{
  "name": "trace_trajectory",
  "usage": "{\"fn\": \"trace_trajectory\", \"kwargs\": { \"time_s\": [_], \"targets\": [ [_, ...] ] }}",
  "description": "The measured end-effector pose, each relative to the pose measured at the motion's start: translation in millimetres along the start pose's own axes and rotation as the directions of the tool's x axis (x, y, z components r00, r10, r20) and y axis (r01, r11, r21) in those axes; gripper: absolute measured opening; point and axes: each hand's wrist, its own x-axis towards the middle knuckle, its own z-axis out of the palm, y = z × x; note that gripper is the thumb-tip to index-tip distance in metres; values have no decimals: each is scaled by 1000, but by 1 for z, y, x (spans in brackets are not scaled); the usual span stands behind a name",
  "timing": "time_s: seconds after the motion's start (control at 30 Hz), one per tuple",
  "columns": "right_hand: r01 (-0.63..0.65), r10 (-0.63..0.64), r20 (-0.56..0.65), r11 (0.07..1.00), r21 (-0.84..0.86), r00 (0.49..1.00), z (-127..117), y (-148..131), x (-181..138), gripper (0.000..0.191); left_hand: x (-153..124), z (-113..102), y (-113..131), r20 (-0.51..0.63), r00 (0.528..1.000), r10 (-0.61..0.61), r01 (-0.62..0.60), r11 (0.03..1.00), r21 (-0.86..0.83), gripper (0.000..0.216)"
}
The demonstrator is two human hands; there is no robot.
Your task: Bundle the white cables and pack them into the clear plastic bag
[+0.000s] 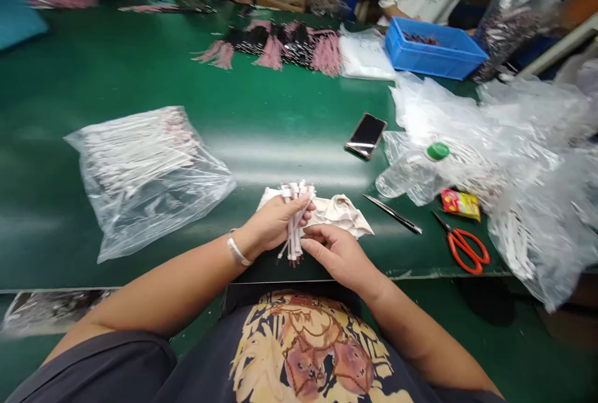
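A bundle of thin white wire leads [293, 228] stands roughly upright at the table's front edge, with white ends on top and dark reddish tips below. My left hand [276, 219] wraps round it, thumb across the upper part. My right hand [343, 260] is beside the bundle's lower half, fingers curved and thumb apart from them; its fingertips are at or very near the leads. Under and behind the hands lies a crumpled cream cloth [343, 215], partly covered by them. A silver bracelet [238, 249] circles my left wrist.
On the left lies a clear bag of white leads [144, 154]. To the right are a phone [366, 136], black tweezers [392, 213], red-handled scissors [467, 250], a small packet [460, 204], a green-capped bottle [411, 172] and plastic bags [537, 141]. Behind sit pink-black wire bundles [280, 45] and a blue bin [434, 57]; people work opposite.
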Motion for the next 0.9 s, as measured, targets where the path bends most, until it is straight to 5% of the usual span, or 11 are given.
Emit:
{"fn": "trace_trajectory", "kwargs": {
  "time_s": [0.13, 0.27, 0.43, 0.57, 0.67, 0.8, 0.9],
  "targets": [
    [-28, 27, 23, 999, 38, 999, 18, -1, 15, 34, 0, -1, 4, 17, 999, 35, -34, 996, -87, 33],
    [6, -12, 78, 996, 86, 997, 32, -8, 22, 36, -14, 4, 10, -56, 964, 261, -262, 965, -8, 45],
    [223, -224, 11, 973, 60, 974, 47, -18, 20, 32, -54, 11, 26, 130, 811, 571, -574, 732, 366, 47],
    [500, -496, 66, 853, -147, 866, 52, -27, 21, 28, -85, 2, 32, 313, 649, 694, -734, 462, 498, 40],
    [614, -586, 183, 765, -197, 789, 64, -39, 20, 30, -102, -12, 22, 277, 563, 779, -750, 342, 566, 33],
    [661, -586, 326, 720, -213, 742, 84, -50, 21, 21, -129, -45, 7, 265, 614, 744, -645, 279, 712, 36],
    [669, -563, 363, 651, -359, 743, 89, -49, 28, 15, -156, -87, 10, 221, 702, 677, -367, 79, 927, 78]
  ]
}}
